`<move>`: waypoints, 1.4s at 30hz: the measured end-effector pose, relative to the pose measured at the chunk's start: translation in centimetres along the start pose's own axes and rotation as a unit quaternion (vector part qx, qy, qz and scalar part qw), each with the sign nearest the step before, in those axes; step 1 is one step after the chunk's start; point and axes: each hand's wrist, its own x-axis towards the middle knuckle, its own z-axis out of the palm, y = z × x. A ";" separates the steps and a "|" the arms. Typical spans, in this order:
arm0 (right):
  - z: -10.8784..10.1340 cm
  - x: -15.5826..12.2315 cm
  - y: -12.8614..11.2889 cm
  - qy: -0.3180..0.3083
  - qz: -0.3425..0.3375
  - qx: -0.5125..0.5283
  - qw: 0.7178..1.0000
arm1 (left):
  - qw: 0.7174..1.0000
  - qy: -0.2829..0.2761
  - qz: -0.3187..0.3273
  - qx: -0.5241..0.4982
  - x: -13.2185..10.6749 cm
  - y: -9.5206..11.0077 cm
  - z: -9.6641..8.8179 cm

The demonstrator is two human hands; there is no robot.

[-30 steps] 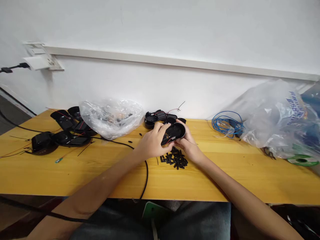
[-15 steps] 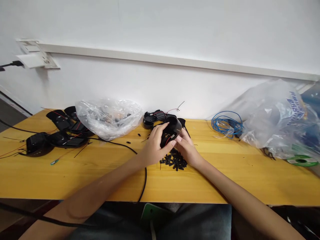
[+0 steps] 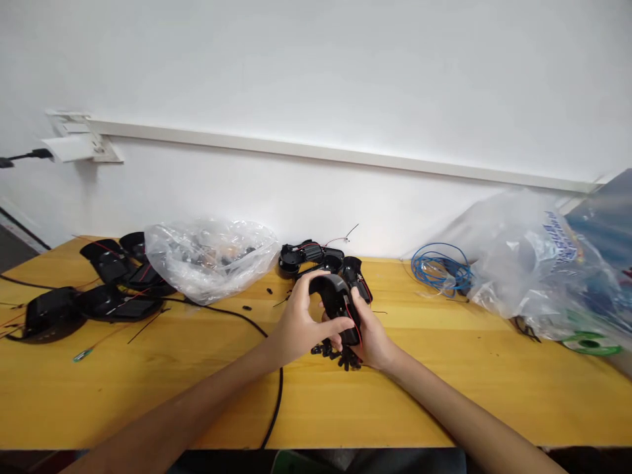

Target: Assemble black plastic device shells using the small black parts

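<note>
Both the left hand [image 3: 297,327] and right hand [image 3: 374,337] have fingers gripping a curved black plastic housing [image 3: 336,293] above the bench [image 3: 518,375], nearer its back edge, apparently to orient it, and the next move calls for sparing its red wire [image 3: 351,312].

One housing [image 3: 338,297] in left grip [image 3: 295,329] and right grip [image 3: 374,336]; left of these, one bag [image 3: 207,266]; right, one coil [image 3: 457,271], one spool [image 3: 605,347].

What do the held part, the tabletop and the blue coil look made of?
Held part: probably hard black plastic, glossy, judging by its highlights.
Tabletop: wood or wood-look laminate, yellow, grain streaks, faint sheen.
Blue coil: likely plastic-coated wire, from its thin, smooth-looking loops; the core is hidden.
</note>
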 end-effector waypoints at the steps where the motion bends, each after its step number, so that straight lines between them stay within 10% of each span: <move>1: 0.0 -0.1 -0.2 -0.014 0.023 0.023 0.999 | 1.000 -0.003 0.001 -0.019 0.2 0.3 -0.2; 7: -0.1 -0.9 -1.7 -0.162 0.148 0.143 0.965 | 0.995 -0.014 -0.006 -0.098 1.2 1.4 -0.7; 26: -0.9 -0.7 -2.6 -0.157 0.169 0.122 0.966 | 0.994 -0.054 -0.037 -0.093 1.4 2.2 -0.6; 34: -2.2 -1.3 -8.2 0.035 -0.092 -0.025 0.995 | 0.998 -0.061 -0.009 0.019 2.6 -0.7 -2.2; 42: -12.0 -0.7 -12.1 0.276 -0.210 -0.355 0.868 | 0.936 -0.117 0.019 0.333 4.3 0.4 0.6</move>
